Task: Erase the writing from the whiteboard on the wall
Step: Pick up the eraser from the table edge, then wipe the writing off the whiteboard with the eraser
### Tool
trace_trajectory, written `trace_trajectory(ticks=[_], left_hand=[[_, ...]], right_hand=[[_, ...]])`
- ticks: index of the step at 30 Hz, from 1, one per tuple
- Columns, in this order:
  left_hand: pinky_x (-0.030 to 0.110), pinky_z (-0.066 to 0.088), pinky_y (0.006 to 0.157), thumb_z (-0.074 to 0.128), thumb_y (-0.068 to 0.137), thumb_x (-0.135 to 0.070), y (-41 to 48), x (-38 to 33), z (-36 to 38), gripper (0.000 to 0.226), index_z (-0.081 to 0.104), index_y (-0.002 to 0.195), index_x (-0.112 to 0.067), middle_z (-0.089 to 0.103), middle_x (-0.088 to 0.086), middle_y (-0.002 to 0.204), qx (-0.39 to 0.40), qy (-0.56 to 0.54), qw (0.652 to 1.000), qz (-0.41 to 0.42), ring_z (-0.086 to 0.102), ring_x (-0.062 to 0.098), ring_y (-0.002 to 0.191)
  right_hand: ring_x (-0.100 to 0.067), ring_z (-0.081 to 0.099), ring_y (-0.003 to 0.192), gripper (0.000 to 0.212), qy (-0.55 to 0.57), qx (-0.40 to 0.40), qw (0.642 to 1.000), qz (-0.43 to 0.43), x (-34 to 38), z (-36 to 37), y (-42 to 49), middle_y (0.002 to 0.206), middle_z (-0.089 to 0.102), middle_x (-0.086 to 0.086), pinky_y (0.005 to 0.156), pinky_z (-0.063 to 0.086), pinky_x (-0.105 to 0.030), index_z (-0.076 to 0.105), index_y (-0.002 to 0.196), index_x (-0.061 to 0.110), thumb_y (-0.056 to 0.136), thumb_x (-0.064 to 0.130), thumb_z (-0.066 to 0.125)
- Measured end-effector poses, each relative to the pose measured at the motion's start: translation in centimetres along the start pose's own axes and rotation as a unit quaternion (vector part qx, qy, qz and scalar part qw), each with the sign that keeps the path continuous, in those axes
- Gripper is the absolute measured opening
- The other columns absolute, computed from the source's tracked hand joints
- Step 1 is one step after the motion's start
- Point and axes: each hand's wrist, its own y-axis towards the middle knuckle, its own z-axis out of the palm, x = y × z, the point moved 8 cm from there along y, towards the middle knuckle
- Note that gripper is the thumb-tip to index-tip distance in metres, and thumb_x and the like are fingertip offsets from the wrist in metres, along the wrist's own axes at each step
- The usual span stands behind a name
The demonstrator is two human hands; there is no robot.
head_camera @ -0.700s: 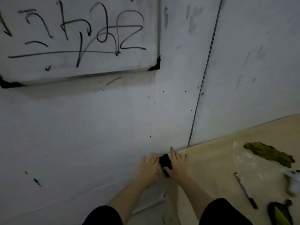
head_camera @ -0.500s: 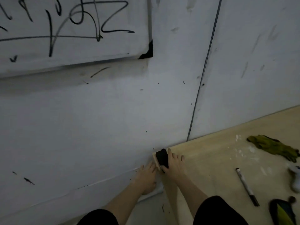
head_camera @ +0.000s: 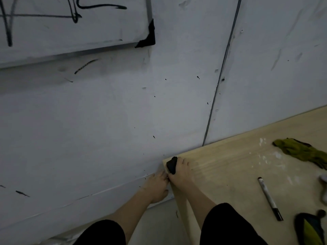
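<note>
At the bench (head_camera: 230,167) corner, the right hand (head_camera: 181,174) clamps its grip on the black eraser (head_camera: 171,164). The left hand (head_camera: 156,184) lies beside it, grip unclear. Up-left, the whiteboard (head_camera: 53,38) carries all its writing (head_camera: 102,6); erasing has not begun.

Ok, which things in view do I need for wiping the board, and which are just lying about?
For the job: whiteboard with black writing; black eraser at the corner of the wooden table, gripped by the right hand; left hand beside it.
Lying about on that table: marker pen; green glove; yellow-and-black item, partly out of frame.
</note>
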Motion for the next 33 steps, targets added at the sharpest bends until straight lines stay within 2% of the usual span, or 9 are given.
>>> trace_trajectory(ticks=[3, 5, 8, 10, 14, 20, 24, 28, 33], left_hand=[[0.043, 0.029, 0.109, 0.041, 0.098, -0.023, -0.3, 1.0, -1.7, 0.045, 0.041, 0.138, -0.003, 0.038, 0.015, 0.145, -0.037, 0.02, 0.999, -0.024, 0.031, 0.03, 0.135], [0.041, 0.033, 0.105, 0.039, 0.096, -0.016, -1.0, 1.9, -3.6, 0.033, 0.052, 0.122, -0.002, 0.052, 0.017, 0.128, -0.093, 0.036, 0.994, -0.033, 0.04, 0.031, 0.124], [0.039, 0.05, 0.089, 0.049, 0.078, -0.006, -2.7, 3.0, -7.9, 0.016, 0.063, 0.085, -0.006, 0.061, 0.012, 0.084, -0.24, 0.046, 0.969, -0.012, 0.059, 0.03, 0.086], [0.033, 0.052, 0.073, 0.051, 0.068, -0.01, -4.4, 3.5, -11.0, 0.009, 0.059, 0.071, -0.012, 0.056, 0.005, 0.07, -0.33, 0.035, 0.943, 0.004, 0.057, 0.024, 0.068], [0.029, 0.038, 0.08, 0.038, 0.074, -0.011, -8.2, 4.5, -17.2, 0.025, 0.062, 0.083, -0.009, 0.058, 0.005, 0.081, -0.462, -0.001, 0.887, 0.008, 0.055, 0.024, 0.078], [0.042, 0.037, 0.099, 0.047, 0.078, -0.005, -16.4, 6.7, -26.2, 0.028, 0.067, 0.097, -0.004, 0.062, 0.01, 0.099, -0.657, 0.004, 0.753, -0.021, 0.054, 0.026, 0.099], [0.044, 0.032, 0.109, 0.057, 0.073, 0.002, -21.4, 7.8, -30.6, 0.037, 0.062, 0.11, -0.002, 0.054, 0.012, 0.116, -0.746, 0.019, 0.665, -0.028, 0.047, 0.028, 0.114], [0.052, 0.03, 0.113, 0.058, 0.075, 0.001, -24.2, 9.2, -33.4, 0.055, 0.049, 0.129, -0.002, 0.045, 0.011, 0.131, -0.758, 0.041, 0.65, -0.039, 0.043, 0.031, 0.125], [0.052, 0.031, 0.113, 0.053, 0.076, 0.002, -25.0, 11.4, -34.5, 0.063, 0.046, 0.138, 0.003, 0.044, 0.014, 0.14, -0.724, 0.086, 0.682, -0.057, 0.038, 0.03, 0.134]], right_hand=[[-0.031, 0.045, 0.108, 0.056, 0.023, -0.037, 0.999, -0.017, 0.5, -1.2, -0.8, 0.116, 0.046, -0.01, 0.082, 0.046, -0.042, 0.038, 0.128, 0.013, 0.087, 0.044, 0.06], [-0.031, 0.049, 0.099, 0.059, 0.034, -0.088, 0.995, -0.042, 1.5, -3.2, -1.4, 0.11, 0.048, -0.009, 0.074, 0.046, -0.041, 0.04, 0.129, 0.016, 0.079, 0.041, 0.058], [-0.03, 0.05, 0.088, 0.061, 0.071, -0.163, 0.98, -0.089, 3.6, -6.2, -1.8, 0.102, 0.048, -0.008, 0.067, 0.047, -0.04, 0.043, 0.122, 0.017, 0.066, 0.035, 0.056], [-0.03, 0.049, 0.087, 0.063, 0.075, -0.208, 0.968, -0.121, 4.9, -8.2, -2.0, 0.1, 0.049, -0.009, 0.065, 0.047, -0.04, 0.041, 0.12, 0.018, 0.061, 0.03, 0.059], [-0.025, 0.048, 0.085, 0.069, 0.101, -0.298, 0.937, -0.151, 8.4, -13.0, -3.2, 0.102, 0.053, -0.006, 0.062, 0.048, -0.04, 0.044, 0.125, 0.017, 0.059, 0.028, 0.062], [-0.021, 0.042, 0.089, 0.067, 0.2, -0.418, 0.863, -0.199, 14.9, -21.4, -5.7, 0.105, 0.05, -0.007, 0.069, 0.047, -0.04, 0.042, 0.13, 0.014, 0.067, 0.028, 0.059], [-0.02, 0.04, 0.095, 0.069, 0.254, -0.489, 0.798, -0.242, 19.8, -27.6, -7.6, 0.11, 0.048, -0.008, 0.076, 0.045, -0.037, 0.042, 0.137, 0.012, 0.072, 0.031, 0.054], [-0.021, 0.039, 0.098, 0.076, 0.265, -0.527, 0.764, -0.262, 24.0, -32.2, -8.0, 0.114, 0.047, -0.011, 0.081, 0.044, -0.035, 0.038, 0.146, 0.014, 0.076, 0.027, 0.061], [-0.026, 0.043, 0.101, 0.064, 0.258, -0.541, 0.762, -0.246, 27.9, -34.4, -6.6, 0.118, 0.044, -0.012, 0.08, 0.054, -0.043, 0.04, 0.147, 0.017, 0.087, 0.034, 0.054]])
